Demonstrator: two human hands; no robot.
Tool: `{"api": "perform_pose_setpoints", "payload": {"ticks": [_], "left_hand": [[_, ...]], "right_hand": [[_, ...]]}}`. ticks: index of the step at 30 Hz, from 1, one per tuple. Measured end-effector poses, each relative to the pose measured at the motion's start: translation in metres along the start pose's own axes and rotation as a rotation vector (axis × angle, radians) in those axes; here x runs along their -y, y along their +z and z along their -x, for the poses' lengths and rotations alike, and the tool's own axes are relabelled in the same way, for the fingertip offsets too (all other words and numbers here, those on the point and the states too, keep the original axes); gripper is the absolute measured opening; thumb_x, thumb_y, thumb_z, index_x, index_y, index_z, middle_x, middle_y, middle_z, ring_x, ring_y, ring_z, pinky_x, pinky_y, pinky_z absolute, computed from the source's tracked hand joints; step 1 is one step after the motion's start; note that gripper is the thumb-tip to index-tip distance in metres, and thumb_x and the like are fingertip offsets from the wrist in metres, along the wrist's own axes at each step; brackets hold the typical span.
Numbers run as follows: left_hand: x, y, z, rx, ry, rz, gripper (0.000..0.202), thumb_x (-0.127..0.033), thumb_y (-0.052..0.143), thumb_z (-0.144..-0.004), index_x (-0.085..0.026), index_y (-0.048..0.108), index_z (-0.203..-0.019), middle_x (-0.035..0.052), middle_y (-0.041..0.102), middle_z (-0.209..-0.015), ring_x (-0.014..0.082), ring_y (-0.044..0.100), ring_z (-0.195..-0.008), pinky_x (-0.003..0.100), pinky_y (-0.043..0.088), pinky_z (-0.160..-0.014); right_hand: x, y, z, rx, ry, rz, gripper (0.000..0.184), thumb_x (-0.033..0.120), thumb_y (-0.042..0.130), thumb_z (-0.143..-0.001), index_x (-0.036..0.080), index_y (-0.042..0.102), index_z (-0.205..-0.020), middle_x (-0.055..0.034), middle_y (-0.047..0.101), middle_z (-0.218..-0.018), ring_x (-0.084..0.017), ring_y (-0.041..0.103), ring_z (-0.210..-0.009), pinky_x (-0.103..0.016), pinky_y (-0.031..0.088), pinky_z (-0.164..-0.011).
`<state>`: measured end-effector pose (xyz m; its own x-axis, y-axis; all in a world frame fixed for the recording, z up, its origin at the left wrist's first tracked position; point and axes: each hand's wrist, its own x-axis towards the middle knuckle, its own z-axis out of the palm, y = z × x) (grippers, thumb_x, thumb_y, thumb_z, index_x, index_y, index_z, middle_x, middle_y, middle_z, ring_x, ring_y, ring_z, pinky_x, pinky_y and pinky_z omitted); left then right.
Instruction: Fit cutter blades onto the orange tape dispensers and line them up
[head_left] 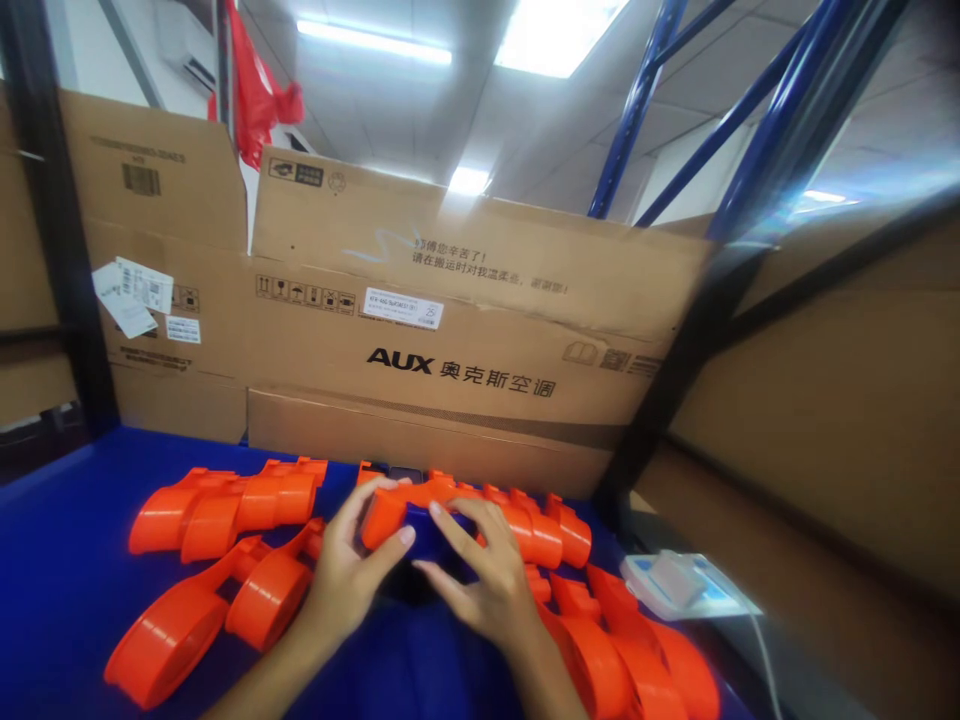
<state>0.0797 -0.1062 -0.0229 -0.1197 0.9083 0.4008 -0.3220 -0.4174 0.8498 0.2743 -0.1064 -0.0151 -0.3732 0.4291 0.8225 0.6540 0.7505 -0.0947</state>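
Orange plastic part [386, 518], held up over the middle of the blue worktop [52, 500], nearer the far edge than the bottom of the view. Bright orange, smooth, slightly glossy, with a rounded, curved outer wall at its left end. Dark blue piece [424, 540] sits against its right side; can't tell if the two are joined. Rest of the outline is covered by the hands and blends with the orange behind.

Left hand [346, 565]: fingers clamped on the orange part, thumb in front near the orange/blue boundary, other fingers over the top and behind. Right hand [491, 575]: index fingertip at the blue piece, thumb apart and lower; can't tell if these fingers grip.

Similar orange parts all round, hollow ring-like bodies with narrow arms. Back-left row [214, 515] toward the worktop's far edge, members touching or overlapping. Two larger-looking ones [169, 640] closer to the viewer, left of the left forearm. Back-right row [544, 530] beyond the right hand, toward the far right corner. Front-right group [630, 665] along the right edge, packed close.

Printed cardboard sheet [465, 340], AUX lettering, stands along the far edge. White-and-light-blue device [686, 585] with white cable just beside the right edge.
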Motion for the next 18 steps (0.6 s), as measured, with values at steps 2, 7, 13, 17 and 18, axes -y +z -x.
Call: {"api": "perform_pose_setpoints", "payload": {"ticks": [2, 7, 13, 17, 18], "left_hand": [[-0.0004, -0.0007, -0.0002, 0.004, 0.002, -0.003, 0.045, -0.029, 0.083, -0.071, -0.024, 0.068, -0.112, 0.0089, 0.072, -0.121, 0.0327, 0.062, -0.119, 0.043, 0.044, -0.105], [-0.0014, -0.002, -0.0008, 0.009, 0.037, -0.035, 0.039, -0.028, 0.082, -0.073, -0.024, 0.067, -0.109, 0.0087, 0.072, -0.119, 0.0314, 0.063, -0.117, 0.043, 0.044, -0.104], [-0.0008, -0.003, -0.0009, -0.019, 0.027, -0.017, 0.039, -0.027, 0.083, -0.07, -0.024, 0.066, -0.105, 0.0078, 0.073, -0.115, 0.0308, 0.064, -0.114, 0.043, 0.045, -0.102], [-0.0005, -0.0027, -0.0014, -0.02, 0.02, -0.014, 0.042, -0.028, 0.084, -0.07, -0.024, 0.066, -0.108, 0.0073, 0.073, -0.114, 0.0303, 0.065, -0.113, 0.043, 0.046, -0.102], [-0.0006, -0.0022, -0.0017, -0.02, 0.009, -0.007, 0.043, -0.028, 0.084, -0.07, -0.024, 0.066, -0.109, 0.0077, 0.072, -0.116, 0.0308, 0.064, -0.114, 0.043, 0.045, -0.103]], "right_hand": [[-0.0008, 0.0009, 0.0008, -0.002, -0.008, 0.003, 0.076, 0.031, 0.08, -0.08, 0.039, 0.046, -0.147, -0.011, 0.062, -0.123, -0.033, 0.063, -0.107, -0.054, 0.054, -0.089], [-0.0006, 0.0023, 0.0014, -0.006, -0.019, -0.002, 0.075, 0.032, 0.08, -0.079, 0.039, 0.047, -0.146, -0.0105, 0.064, -0.121, -0.033, 0.063, -0.106, -0.054, 0.053, -0.089], [0.0012, 0.0023, 0.0006, -0.014, 0.001, -0.024, 0.071, 0.032, 0.08, -0.079, 0.039, 0.051, -0.144, -0.01, 0.065, -0.122, -0.033, 0.064, -0.108, -0.055, 0.051, -0.091], [0.0019, 0.0029, -0.0002, -0.01, 0.003, -0.024, 0.073, 0.032, 0.08, -0.079, 0.038, 0.05, -0.145, -0.0102, 0.065, -0.123, -0.034, 0.063, -0.109, -0.055, 0.051, -0.093], [0.0026, 0.0026, -0.0005, -0.012, 0.009, -0.029, 0.073, 0.032, 0.08, -0.079, 0.038, 0.05, -0.145, -0.0102, 0.065, -0.122, -0.034, 0.064, -0.109, -0.055, 0.051, -0.093]]}}
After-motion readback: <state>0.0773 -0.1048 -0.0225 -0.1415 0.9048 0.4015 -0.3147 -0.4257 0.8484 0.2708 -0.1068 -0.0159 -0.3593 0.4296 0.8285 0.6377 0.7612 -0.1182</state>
